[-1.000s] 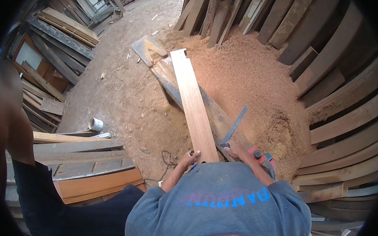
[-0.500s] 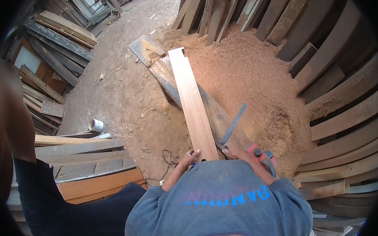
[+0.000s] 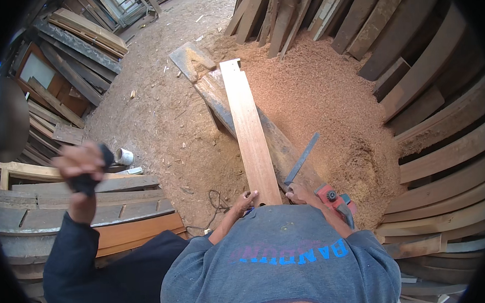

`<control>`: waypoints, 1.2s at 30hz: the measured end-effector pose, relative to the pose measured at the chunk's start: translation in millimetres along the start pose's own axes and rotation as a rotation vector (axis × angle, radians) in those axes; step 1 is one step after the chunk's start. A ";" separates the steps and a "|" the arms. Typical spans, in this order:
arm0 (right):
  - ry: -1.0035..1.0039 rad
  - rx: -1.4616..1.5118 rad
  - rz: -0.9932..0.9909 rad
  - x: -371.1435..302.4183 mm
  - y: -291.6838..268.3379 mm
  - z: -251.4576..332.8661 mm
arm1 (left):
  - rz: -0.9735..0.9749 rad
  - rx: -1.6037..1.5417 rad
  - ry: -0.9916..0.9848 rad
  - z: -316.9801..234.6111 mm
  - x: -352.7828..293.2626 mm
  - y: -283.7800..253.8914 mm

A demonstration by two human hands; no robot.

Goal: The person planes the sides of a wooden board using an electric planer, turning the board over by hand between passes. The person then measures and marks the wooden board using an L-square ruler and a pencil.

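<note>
A long pale wooden board [image 3: 249, 133], notched at its far end, reaches away from my body over a thick, worn plank [image 3: 218, 100]. My left hand [image 3: 244, 201] grips the board's left edge at the near end, its thumb uppermost. On the board's other side, my right hand [image 3: 301, 195] closes round the near end of a flat grey metal bar [image 3: 302, 159], which points up and to the right. Whether that bar is a rule or a square's blade I cannot tell. Just right of this hand lies a red and teal power tool [image 3: 331, 195], partly hidden by my forearm.
At the left, a co-worker's blurred hand [image 3: 79, 163] holds a dark object. Stacked timber [image 3: 137, 233] and a white bucket [image 3: 124, 156] stand nearby. Planks [image 3: 406, 30] lean round the right side, beyond heaped wood shavings [image 3: 327, 92]. A dark cord [image 3: 217, 199] lies left of my hand.
The co-worker's raised arm has come down, so a hand with a dark object now shows at the left. My hands, the board and the metal bar look nearly unchanged.
</note>
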State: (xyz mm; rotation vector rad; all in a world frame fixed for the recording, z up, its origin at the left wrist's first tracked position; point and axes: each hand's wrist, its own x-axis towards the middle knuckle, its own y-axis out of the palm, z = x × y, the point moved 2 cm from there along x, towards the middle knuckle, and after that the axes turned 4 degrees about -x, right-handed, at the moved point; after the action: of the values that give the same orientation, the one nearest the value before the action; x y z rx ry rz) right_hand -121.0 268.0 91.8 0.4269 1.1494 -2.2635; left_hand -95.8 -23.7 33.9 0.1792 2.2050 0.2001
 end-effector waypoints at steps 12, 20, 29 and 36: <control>0.079 -0.037 0.041 -10.4 -14.2 19.0 | 0.021 0.040 -0.002 -1.5 2.4 -2.7; 0.070 -0.053 0.047 -6.0 -7.8 13.0 | -0.021 0.102 0.010 -4.7 -3.6 -1.1; 0.042 -0.048 -0.020 -4.6 -7.1 8.5 | -0.046 0.203 0.046 -14.6 -4.8 0.0; -0.139 0.240 0.199 -44.0 -64.2 68.5 | -0.142 0.425 0.229 -32.4 6.4 -16.7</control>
State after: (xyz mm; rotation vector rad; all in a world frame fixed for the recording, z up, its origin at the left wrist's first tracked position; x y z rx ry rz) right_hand -127.2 257.6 194.7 0.4473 0.7344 -2.2227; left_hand -126.6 -41.3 44.7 0.2407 2.4545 -0.3464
